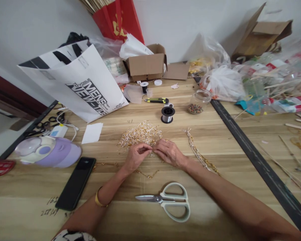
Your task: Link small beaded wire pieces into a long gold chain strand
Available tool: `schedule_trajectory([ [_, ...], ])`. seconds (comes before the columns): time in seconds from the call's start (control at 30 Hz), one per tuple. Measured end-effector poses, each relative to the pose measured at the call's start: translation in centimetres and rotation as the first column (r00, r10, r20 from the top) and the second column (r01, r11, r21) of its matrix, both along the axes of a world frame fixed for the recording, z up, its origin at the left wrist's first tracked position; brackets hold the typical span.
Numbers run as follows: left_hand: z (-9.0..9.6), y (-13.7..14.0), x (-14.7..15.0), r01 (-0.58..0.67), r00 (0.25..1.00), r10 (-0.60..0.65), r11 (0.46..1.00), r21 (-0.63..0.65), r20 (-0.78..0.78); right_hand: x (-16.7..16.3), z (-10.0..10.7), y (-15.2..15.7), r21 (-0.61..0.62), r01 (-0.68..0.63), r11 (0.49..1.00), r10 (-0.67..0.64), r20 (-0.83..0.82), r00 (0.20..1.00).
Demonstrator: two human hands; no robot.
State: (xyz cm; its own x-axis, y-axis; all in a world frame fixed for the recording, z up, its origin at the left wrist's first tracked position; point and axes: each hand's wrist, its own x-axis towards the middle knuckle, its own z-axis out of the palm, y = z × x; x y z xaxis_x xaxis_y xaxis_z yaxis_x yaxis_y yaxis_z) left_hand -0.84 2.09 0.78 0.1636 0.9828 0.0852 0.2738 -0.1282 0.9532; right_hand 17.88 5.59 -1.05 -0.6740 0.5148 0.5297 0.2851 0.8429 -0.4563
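Observation:
My left hand (138, 156) and my right hand (169, 152) meet at the front edge of a pile of small gold and clear beads or links (140, 134). Each has thumb and fingers pinched together, the fingertips almost touching. Whatever they pinch is too small to make out. Just below the hands lies a short gold chain (148, 174), with fine thread-like lines beside it. Scissors with pale handles (175, 202) rest nearer to me, blades pointing left. Right of my right hand, gold and silver chains (197, 150) lie in a bundle.
Behind the pile stand a wire spool (167, 115), a yellow-black utility knife (157, 100) and a jar of beads (197, 106). On the left are a phone (75, 183), a purple bottle (57, 152) and a white paper bag (90, 83). A black strip (240, 140) crosses the right side.

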Motion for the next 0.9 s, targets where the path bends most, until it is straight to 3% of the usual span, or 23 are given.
schedule_trajectory([
  [0.3, 0.19, -0.28, 0.26, -0.025, 0.993, 0.044, 0.986, 0.166, -0.111, -0.02, 0.45, -0.14, 0.01, 0.001, 1.0, -0.001, 0.007, 1.0],
  [0.7, 0.18, -0.23, 0.0, 0.044, 0.951, 0.028, 0.974, 0.223, -0.308, 0.13, -0.1, 0.34, -0.014, -0.013, 1.0, 0.013, 0.014, 1.0],
  [0.9, 0.62, -0.4, 0.08, 0.113, 0.937, -0.025, 0.966, 0.234, -0.348, 0.15, -0.16, 0.6, -0.063, 0.064, 0.996, -0.067, -0.034, 0.997],
])
